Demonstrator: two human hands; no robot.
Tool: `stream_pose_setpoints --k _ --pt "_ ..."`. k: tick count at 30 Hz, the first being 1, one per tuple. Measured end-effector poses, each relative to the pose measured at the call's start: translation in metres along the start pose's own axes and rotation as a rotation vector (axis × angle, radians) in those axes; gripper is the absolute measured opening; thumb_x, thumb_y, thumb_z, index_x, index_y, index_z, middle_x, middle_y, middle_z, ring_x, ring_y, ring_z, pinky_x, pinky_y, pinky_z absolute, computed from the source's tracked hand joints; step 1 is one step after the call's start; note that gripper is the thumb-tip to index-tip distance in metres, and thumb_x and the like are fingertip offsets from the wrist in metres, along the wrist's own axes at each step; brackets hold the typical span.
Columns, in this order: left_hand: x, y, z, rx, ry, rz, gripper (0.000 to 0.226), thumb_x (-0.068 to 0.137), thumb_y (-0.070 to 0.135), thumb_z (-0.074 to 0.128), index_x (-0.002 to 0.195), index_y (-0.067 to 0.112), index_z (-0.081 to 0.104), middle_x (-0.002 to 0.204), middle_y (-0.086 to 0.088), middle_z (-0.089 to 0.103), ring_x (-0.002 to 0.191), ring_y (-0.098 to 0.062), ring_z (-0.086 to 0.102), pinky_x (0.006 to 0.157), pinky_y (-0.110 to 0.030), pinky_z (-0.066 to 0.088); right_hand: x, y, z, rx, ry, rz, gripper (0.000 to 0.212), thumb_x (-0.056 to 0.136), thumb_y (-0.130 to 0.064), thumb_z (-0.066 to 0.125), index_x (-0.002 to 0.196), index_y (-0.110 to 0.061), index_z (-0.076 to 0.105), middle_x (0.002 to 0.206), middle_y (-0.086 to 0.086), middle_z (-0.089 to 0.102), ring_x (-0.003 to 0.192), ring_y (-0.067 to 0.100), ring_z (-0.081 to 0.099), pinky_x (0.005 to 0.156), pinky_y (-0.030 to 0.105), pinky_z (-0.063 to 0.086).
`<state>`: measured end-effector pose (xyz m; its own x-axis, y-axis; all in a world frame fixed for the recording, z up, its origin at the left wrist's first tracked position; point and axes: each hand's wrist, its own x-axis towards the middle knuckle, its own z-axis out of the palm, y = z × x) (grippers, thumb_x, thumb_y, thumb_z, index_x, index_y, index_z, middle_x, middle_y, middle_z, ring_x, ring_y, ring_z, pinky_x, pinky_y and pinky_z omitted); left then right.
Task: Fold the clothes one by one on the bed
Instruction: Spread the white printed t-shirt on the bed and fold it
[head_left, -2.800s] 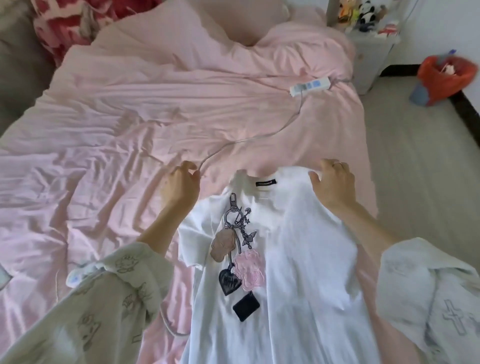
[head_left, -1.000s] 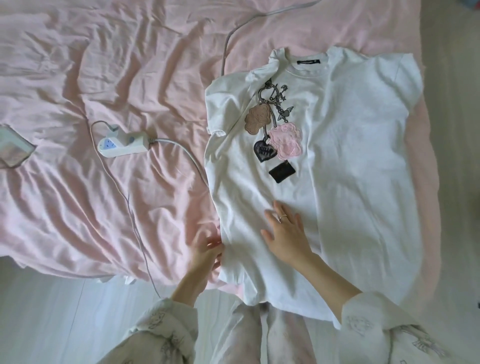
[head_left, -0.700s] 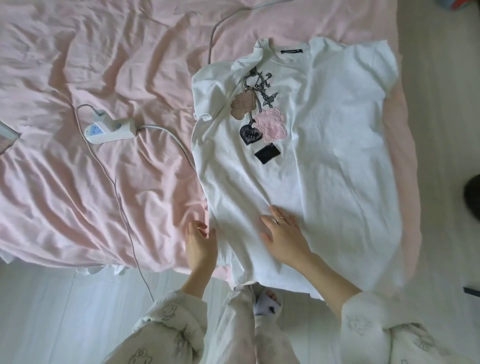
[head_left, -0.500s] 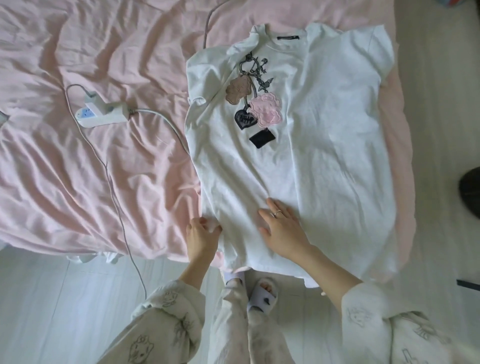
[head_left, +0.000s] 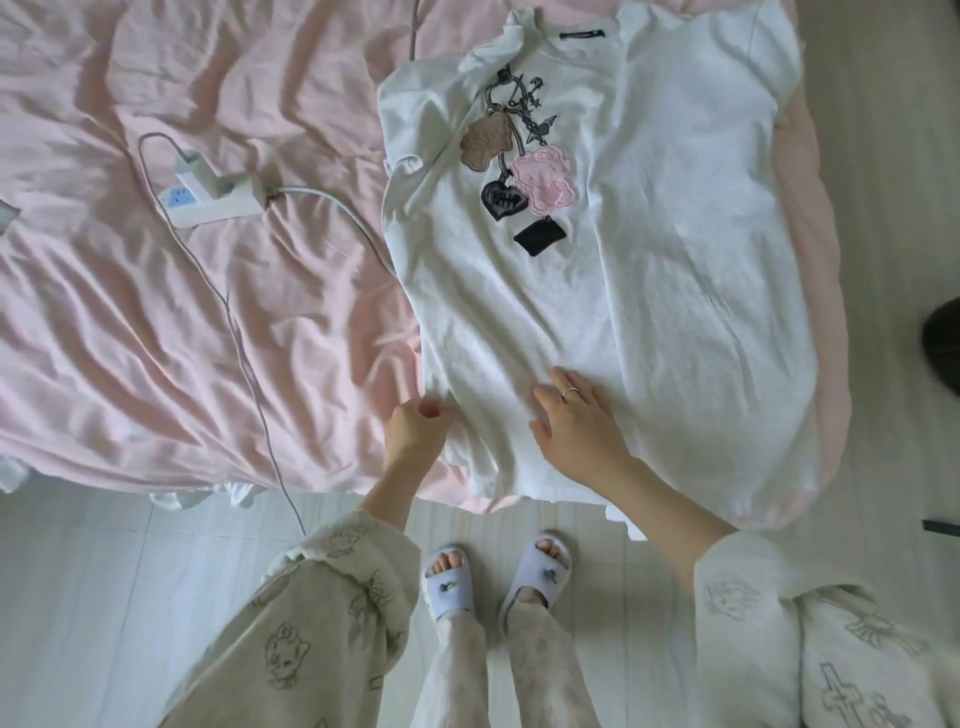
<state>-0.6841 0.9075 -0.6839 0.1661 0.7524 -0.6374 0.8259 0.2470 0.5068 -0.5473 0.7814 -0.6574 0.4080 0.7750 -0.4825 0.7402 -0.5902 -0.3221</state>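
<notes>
A bed is seen covered by a pink, heavily creased sheet, whose edge hangs over the near side. A white power strip is laid on the sheet at the left, with a grey cable trailed from it down over the bed's edge. The floor is finished in pale, whitish boards or tiles; joints are visible. Soft, even daylight is cast across the surfaces. A dark object is cut off at the right edge and cannot be identified.
</notes>
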Motion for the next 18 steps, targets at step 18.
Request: stream_pose_setpoints --k 18 --pt "-0.019 -0.072 -0.087 0.234 0.014 0.035 0.016 0.092 0.02 0.038 0.094 0.004 0.037 0.077 -0.018 0.057 0.066 -0.033 0.057 0.065 -0.041 0.049 -0.016 -0.072 0.031 -0.139 -0.325 -0.052 0.049 0.097 -0.039 0.039 0.144 -0.026 0.031 0.159 0.003 0.004 0.146 0.02 0.007 0.113 0.047 0.021"
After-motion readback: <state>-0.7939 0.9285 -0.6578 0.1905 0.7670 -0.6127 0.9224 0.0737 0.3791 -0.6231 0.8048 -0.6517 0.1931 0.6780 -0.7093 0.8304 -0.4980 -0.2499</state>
